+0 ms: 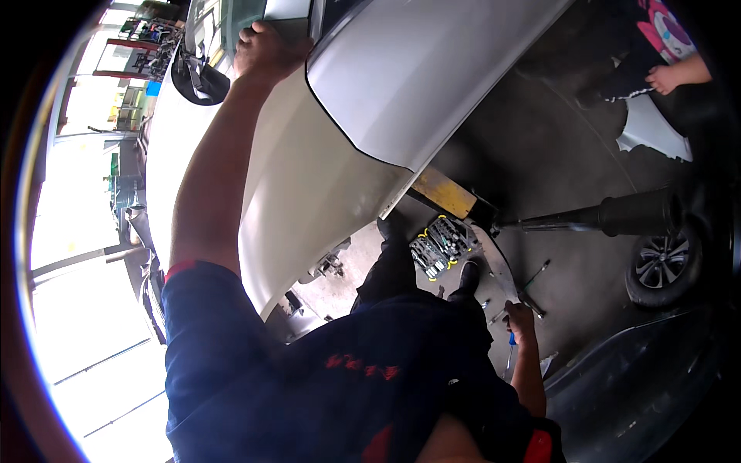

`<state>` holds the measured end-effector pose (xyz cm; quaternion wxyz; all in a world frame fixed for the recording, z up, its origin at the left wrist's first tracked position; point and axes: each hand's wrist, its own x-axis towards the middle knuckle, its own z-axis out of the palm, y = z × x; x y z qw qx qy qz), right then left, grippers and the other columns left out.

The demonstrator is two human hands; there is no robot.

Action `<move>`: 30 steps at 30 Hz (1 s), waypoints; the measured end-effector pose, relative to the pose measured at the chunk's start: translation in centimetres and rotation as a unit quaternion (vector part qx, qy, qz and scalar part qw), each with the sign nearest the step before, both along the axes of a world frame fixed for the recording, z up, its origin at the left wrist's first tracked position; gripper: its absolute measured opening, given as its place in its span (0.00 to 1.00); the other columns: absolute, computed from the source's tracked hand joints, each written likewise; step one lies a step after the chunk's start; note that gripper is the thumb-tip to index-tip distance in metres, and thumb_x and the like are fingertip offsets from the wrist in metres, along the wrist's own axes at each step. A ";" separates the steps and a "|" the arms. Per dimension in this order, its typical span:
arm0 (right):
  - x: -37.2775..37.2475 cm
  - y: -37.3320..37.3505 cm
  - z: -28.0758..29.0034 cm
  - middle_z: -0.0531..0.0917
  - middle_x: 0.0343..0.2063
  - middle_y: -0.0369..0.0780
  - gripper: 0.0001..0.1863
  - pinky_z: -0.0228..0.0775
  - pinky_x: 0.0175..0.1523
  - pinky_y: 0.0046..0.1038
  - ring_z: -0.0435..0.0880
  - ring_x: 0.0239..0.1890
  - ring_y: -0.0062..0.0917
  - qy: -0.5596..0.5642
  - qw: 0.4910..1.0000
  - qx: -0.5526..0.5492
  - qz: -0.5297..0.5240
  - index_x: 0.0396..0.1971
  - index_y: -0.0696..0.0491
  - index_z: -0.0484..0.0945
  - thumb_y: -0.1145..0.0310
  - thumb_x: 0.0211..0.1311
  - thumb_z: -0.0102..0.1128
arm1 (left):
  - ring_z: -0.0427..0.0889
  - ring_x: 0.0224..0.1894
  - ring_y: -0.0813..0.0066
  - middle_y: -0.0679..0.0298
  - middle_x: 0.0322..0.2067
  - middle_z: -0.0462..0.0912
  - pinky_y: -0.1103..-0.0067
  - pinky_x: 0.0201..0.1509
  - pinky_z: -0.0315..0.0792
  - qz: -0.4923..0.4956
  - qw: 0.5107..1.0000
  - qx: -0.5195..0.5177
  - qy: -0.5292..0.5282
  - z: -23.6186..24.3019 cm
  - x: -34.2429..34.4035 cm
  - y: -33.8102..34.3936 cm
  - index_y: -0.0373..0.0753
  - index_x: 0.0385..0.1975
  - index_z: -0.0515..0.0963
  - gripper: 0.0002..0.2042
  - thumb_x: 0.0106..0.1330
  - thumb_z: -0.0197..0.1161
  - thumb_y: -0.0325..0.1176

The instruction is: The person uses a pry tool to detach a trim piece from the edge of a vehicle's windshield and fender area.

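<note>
The left hand (266, 48) is closed over the top edge of the white car door (309, 177), steadying it. A blue-handled screwdriver (510, 349) is gripped in the lowered right hand (521, 320), kept ready; a tool case (441, 243) lies open on the floor beyond it.

Your shirt (309, 386) is dark navy with small red lettering and red sleeve trim. The car body panel (309, 177) you lean on is cream white; the door (409, 69) is silver-grey. Near your right hand (521, 320), the screwdriver (510, 347) has a blue handle. The lift arm (444, 193) is yellow.
</note>
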<state>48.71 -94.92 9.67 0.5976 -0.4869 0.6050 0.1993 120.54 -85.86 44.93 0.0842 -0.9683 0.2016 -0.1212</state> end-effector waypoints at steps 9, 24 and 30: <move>2.1 -2.5 -4.9 0.78 0.18 0.36 0.17 0.63 0.21 0.27 0.69 0.14 0.20 -0.013 0.999 0.036 -0.019 0.32 0.52 0.81 0.52 0.69 0.62 | 0.73 0.66 0.45 0.40 0.62 0.70 0.59 0.64 0.74 0.003 0.991 0.063 -0.120 -1.8 -0.4 -0.7 0.27 0.64 0.64 0.43 0.62 0.66 0.60; -10.5 -1.1 -10.1 0.89 0.35 0.49 0.16 0.79 0.43 0.37 0.89 0.35 0.35 -0.053 0.974 -0.088 0.203 0.41 0.61 0.85 0.63 0.66 0.61 | 0.56 0.77 0.46 0.39 0.75 0.54 0.60 0.78 0.59 0.113 0.986 0.070 0.100 1.4 -0.5 -2.3 0.31 0.77 0.47 0.56 0.61 0.56 0.72; -13.9 -1.1 -7.4 0.89 0.30 0.50 0.21 0.82 0.40 0.41 0.89 0.26 0.41 0.129 0.927 -0.013 0.351 0.38 0.65 0.84 0.57 0.69 0.58 | 0.68 0.64 0.52 0.46 0.63 0.64 0.61 0.65 0.68 -0.044 0.984 -0.033 -0.170 -2.6 -13.0 -0.2 0.33 0.63 0.65 0.36 0.66 0.63 0.56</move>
